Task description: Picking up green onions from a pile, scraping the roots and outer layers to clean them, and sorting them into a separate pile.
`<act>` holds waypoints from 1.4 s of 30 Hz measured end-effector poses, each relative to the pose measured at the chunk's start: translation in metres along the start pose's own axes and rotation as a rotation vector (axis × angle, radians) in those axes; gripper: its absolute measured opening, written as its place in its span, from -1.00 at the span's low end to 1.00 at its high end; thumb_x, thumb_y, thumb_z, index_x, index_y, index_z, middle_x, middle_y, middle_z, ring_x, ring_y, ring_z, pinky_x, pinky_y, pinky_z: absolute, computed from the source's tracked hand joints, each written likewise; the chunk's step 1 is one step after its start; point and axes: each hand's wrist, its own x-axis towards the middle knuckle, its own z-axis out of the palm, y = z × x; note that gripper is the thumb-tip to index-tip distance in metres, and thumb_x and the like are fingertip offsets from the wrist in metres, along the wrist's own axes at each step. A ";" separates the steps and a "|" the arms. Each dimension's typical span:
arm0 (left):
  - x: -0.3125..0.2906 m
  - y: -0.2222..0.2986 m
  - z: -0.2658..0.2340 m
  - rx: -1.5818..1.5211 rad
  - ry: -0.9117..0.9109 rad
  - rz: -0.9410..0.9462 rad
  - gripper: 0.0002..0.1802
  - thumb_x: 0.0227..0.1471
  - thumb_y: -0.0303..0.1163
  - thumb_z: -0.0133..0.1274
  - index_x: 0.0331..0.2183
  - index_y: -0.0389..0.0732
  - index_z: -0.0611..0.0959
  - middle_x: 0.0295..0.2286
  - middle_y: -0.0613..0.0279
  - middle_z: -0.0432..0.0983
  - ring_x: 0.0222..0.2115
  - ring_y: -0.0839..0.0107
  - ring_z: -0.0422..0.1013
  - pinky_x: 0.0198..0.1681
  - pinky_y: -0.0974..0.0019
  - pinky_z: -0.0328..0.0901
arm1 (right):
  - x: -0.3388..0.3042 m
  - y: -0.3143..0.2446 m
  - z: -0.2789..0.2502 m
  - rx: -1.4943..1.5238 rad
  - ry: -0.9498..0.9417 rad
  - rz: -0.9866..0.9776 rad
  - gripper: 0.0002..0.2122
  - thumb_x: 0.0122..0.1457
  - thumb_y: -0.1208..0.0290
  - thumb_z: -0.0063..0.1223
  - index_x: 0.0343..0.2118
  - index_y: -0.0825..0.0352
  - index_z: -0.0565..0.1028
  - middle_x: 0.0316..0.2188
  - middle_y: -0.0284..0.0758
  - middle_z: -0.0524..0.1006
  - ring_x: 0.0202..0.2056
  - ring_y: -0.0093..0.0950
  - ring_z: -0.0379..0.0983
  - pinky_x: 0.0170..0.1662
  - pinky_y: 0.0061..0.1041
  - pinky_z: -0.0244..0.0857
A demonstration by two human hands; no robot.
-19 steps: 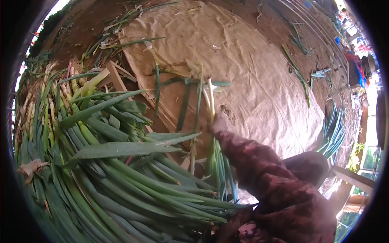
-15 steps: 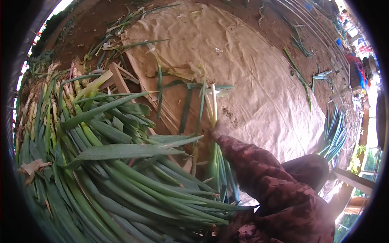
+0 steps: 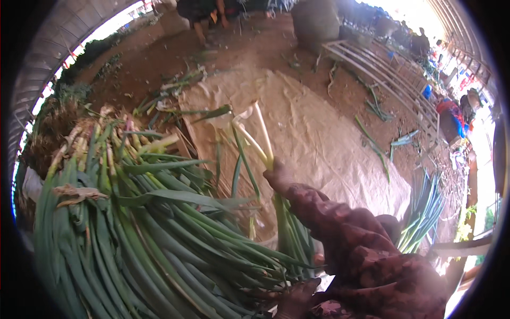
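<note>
My right hand (image 3: 278, 176) reaches forward from a camouflage-patterned sleeve and is closed around a few green onions (image 3: 262, 130). Their white stalks stick up above the fist and spread apart at the top, and their green leaves hang below it. At the bottom of the view, my left hand (image 3: 298, 297) is low beside the leaf ends of a large heap of green onions (image 3: 159, 234); its fingers do not show clearly. The heap fills the left side, roots pointing away and leaves running toward me.
A tan sheet (image 3: 329, 133) covers the ground ahead, with leaf scraps (image 3: 372, 146) around it. Another bundle of green onions (image 3: 422, 212) lies at the right. Farther off are a metal rack (image 3: 382, 80), a big round container (image 3: 315, 24) and a person's legs (image 3: 201, 32).
The view has tilted up, showing more of the far ground. The held stalks now spread apart above my right fist. My left hand has come into sight at the bottom.
</note>
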 end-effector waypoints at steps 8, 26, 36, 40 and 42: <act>0.016 0.084 -0.094 -0.374 0.257 -0.247 -0.46 0.09 -0.31 0.17 0.09 -0.23 0.45 -0.36 0.18 0.52 -0.40 0.39 0.48 -0.30 0.36 0.39 | -0.057 -0.090 -0.084 -0.063 0.114 -0.246 -0.61 -0.01 0.28 0.16 -0.13 0.35 0.42 -0.27 0.04 0.53 -0.17 0.02 0.49 -0.10 -0.15 0.37; -0.003 0.169 -0.244 -0.414 0.636 -0.352 -0.10 -0.03 -0.45 0.26 0.25 -0.30 0.15 0.13 0.07 0.26 -0.35 0.58 0.43 -0.31 0.46 0.36 | -0.202 -0.074 -0.071 0.050 -0.343 -0.368 -0.53 0.03 0.39 0.11 0.04 0.35 0.32 -0.25 0.05 0.54 -0.19 0.02 0.51 -0.14 -0.16 0.40; 0.170 0.034 -0.323 0.427 0.586 -0.487 -0.12 -0.13 -0.52 0.20 0.23 -0.27 0.21 -0.40 -0.04 0.60 -0.43 0.11 0.56 -0.27 0.18 0.42 | -0.227 -0.087 -0.073 -0.007 -0.334 -0.500 -0.49 0.03 0.36 0.10 0.07 0.36 0.30 -0.27 0.08 0.54 -0.18 0.05 0.50 -0.10 -0.14 0.42; 0.215 0.018 -0.324 -0.385 0.353 -0.337 -0.47 -0.06 -0.60 0.06 0.03 -0.29 0.50 -0.42 0.06 0.61 -0.42 0.17 0.56 -0.34 0.27 0.44 | -0.221 -0.069 -0.087 -0.021 -0.363 -0.413 -0.48 0.03 0.34 0.11 0.08 0.35 0.29 -0.32 0.07 0.55 -0.24 0.04 0.53 -0.15 -0.13 0.44; 0.230 -0.005 -0.325 -0.263 0.581 -0.198 -0.73 0.02 -0.59 -0.02 -0.20 -0.26 0.65 -0.49 0.20 0.57 -0.54 0.38 0.50 -0.54 0.36 0.38 | -0.218 -0.064 -0.083 -0.018 -0.331 -0.446 -0.50 0.04 0.35 0.12 0.06 0.34 0.30 -0.37 0.06 0.55 -0.27 0.02 0.54 -0.19 -0.14 0.44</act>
